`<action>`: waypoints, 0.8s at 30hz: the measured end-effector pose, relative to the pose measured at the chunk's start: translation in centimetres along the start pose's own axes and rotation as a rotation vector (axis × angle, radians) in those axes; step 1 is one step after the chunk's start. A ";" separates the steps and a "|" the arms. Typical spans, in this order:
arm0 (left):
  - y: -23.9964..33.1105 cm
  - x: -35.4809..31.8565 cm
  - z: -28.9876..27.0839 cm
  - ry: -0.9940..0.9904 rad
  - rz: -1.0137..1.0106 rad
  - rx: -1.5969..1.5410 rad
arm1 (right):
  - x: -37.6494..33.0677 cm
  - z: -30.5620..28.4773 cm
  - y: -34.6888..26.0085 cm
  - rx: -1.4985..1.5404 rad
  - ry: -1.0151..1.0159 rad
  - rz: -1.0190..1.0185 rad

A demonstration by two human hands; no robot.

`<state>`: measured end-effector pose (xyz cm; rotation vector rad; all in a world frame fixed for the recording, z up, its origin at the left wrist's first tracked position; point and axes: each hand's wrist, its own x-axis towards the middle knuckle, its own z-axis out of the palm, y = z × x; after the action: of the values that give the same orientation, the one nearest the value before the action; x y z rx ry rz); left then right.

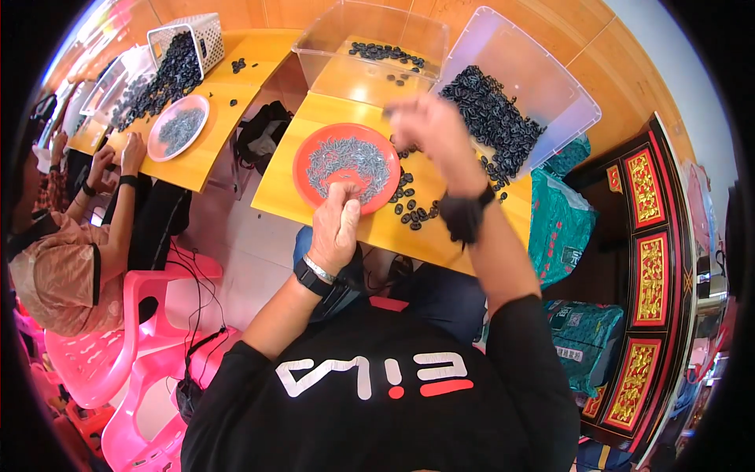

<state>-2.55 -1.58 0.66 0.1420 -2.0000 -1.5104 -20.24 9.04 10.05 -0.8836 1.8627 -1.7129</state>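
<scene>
On the yellow counter (275, 189), in the head view, a round red plate (302, 169) held many thin silvery metal pieces (326, 161). The left hand (336, 228) was over the plate's near rim, its fingers drawn together; whether they gripped anything could not be told. The right hand (436, 134), blurred, was raised beyond the plate's right side, and its fingers' grasp could not be told either. Loose black oval pieces (415, 226) lay just right of the plate, and a heap of them filled part of a clear plastic bin (572, 118). At left, a co-worker's hand (132, 153) was beside a pale pink plate (206, 116).
</scene>
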 end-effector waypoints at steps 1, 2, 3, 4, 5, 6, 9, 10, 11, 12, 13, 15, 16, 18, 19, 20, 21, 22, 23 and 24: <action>-0.1 0.2 0.0 0.002 0.011 0.029 | 2.3 -1.0 -0.8 0.019 0.112 -0.079; -0.3 0.2 -0.1 0.005 0.019 0.061 | 4.7 -2.0 -1.1 0.039 0.221 -0.156; -0.2 0.3 -0.1 -0.006 0.017 0.055 | 7.4 -4.0 -0.6 -0.007 0.253 -0.177; -0.3 0.5 -0.2 0.010 0.006 0.065 | 9.0 -5.3 0.4 -0.053 0.279 -0.197; -0.3 0.5 -0.5 0.031 -0.004 0.077 | 9.0 -5.2 0.7 -0.054 0.278 -0.193; -0.2 0.6 -0.7 0.029 -0.008 0.074 | 9.0 -5.2 1.0 0.024 0.319 -0.199; 0.0 0.7 -0.9 0.048 0.001 0.129 | 7.2 -5.8 3.0 0.055 0.293 -0.108; -0.1 0.6 -1.0 0.042 0.006 0.136 | 6.1 -5.9 4.0 0.013 0.225 -0.016; -0.2 0.6 -0.9 0.029 0.013 0.138 | 4.7 -5.9 4.5 -0.054 0.224 0.067; -0.3 0.6 -0.7 0.028 0.009 0.131 | 3.5 -6.0 5.1 -0.122 0.224 0.149; -0.3 0.6 -0.5 0.019 0.007 0.131 | 2.9 -6.8 6.5 -0.175 0.184 0.201; -0.2 0.7 -0.1 0.003 0.005 0.128 | 2.1 -8.4 8.9 -0.424 0.173 0.241; -0.2 0.6 -0.1 -0.008 0.001 0.135 | 1.8 -9.0 10.0 -0.588 0.168 0.152; -0.3 0.6 -0.2 -0.019 -0.003 0.144 | 1.6 -9.0 11.1 -0.740 0.154 0.161; -0.3 0.6 -0.2 -0.023 0.013 0.153 | 1.5 -9.1 11.6 -0.892 0.143 0.169; -0.4 0.6 -0.2 -0.027 0.028 0.163 | 1.4 -8.8 11.9 -0.902 0.139 0.194; -0.5 0.6 -0.2 -0.030 0.028 0.164 | 1.5 -8.6 12.0 -0.900 0.140 0.195; -0.6 0.6 -0.2 -0.036 0.022 0.175 | 1.5 -8.4 12.2 -0.940 0.130 0.163; -0.6 0.6 -0.2 -0.041 0.016 0.186 | 1.6 -8.0 12.2 -0.980 0.119 0.130; -0.7 0.6 -0.2 -0.043 0.015 0.187 | 1.7 -7.6 12.1 -0.978 0.120 0.132</action>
<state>-3.15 -2.21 0.35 0.1717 -2.1702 -1.3253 -28.60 13.30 -0.81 -0.9463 2.8000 -0.7110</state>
